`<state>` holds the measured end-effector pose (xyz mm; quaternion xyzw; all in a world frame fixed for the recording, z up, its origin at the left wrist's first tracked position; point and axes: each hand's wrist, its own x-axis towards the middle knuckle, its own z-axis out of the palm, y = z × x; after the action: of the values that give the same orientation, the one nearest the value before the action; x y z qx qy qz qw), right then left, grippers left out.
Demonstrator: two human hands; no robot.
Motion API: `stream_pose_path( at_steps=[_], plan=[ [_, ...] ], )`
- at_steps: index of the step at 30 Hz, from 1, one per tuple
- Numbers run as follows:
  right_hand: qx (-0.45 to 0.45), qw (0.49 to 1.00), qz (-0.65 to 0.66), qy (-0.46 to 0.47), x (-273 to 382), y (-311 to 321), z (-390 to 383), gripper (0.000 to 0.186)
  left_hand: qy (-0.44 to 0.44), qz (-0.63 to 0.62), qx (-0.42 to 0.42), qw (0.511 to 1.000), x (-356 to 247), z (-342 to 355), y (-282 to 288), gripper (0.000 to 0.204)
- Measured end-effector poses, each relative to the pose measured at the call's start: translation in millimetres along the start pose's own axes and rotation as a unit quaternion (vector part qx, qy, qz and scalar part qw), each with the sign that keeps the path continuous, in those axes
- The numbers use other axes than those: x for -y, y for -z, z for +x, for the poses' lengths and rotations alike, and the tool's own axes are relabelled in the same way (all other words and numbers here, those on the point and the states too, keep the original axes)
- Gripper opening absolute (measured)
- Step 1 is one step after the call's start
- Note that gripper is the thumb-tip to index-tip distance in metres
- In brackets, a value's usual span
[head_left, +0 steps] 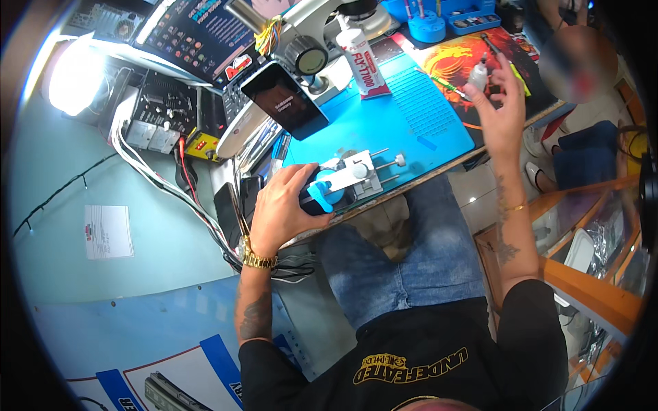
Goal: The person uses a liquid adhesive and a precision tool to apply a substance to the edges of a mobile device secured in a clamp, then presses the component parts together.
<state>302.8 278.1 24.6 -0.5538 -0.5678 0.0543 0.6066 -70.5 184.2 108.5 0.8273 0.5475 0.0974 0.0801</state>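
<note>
My left hand (279, 205) is wrapped over the near left end of a small white-and-blue clamp fixture (356, 172) with metal rods and a round knob. The fixture rests at the front edge of the blue work mat (411, 154); my palm hides part of what sits in it. Farther off to the right, my right hand (504, 106) has its thumb and fingers spread around a small clear dropper bottle (478, 77). The thumb is close against the bottle, but the fingers stand apart and do not visibly grip it.
A phone (285, 100) with a lit screen leans beneath the microscope (308, 55). Beside it lies a white-and-red glue tube (362, 65). Tweezers (440, 83) lie near the bottle. Blue organisers (426, 26) stand at the back, a bench power unit (168, 109) at left.
</note>
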Motion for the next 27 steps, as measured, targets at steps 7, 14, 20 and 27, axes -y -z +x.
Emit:
stream_pose_path(
  at_steps=[7, 14, 20, 27],
  plan=[
    [0.133, 0.984, -0.032, -0.118, -17.1, -11.1, 14.4, 0.061, 0.0, -0.002, 0.035, 0.999, 6.2, -2.7, 0.7, 0.085],
    [0.14, 0.988, -0.034, -0.062, -7.5, -8.4, 10.9, 0.047, 0.003, 0.025, -0.018, 1.0, 3.6, -9.3, -1.1, 0.102],
    [0.336, 0.928, -0.039, 0.154, 63.3, -28.4, 2.2, 0.05, 0.051, 0.039, -0.301, 0.951, 32.7, -87.4, -52.9, 0.094],
    [0.425, 0.841, -0.072, 0.328, 75.1, -63.9, 0.9, 0.038, 0.083, 0.01, -0.39, 0.917, 48.0, -97.8, -91.1, 0.081]
  ],
)
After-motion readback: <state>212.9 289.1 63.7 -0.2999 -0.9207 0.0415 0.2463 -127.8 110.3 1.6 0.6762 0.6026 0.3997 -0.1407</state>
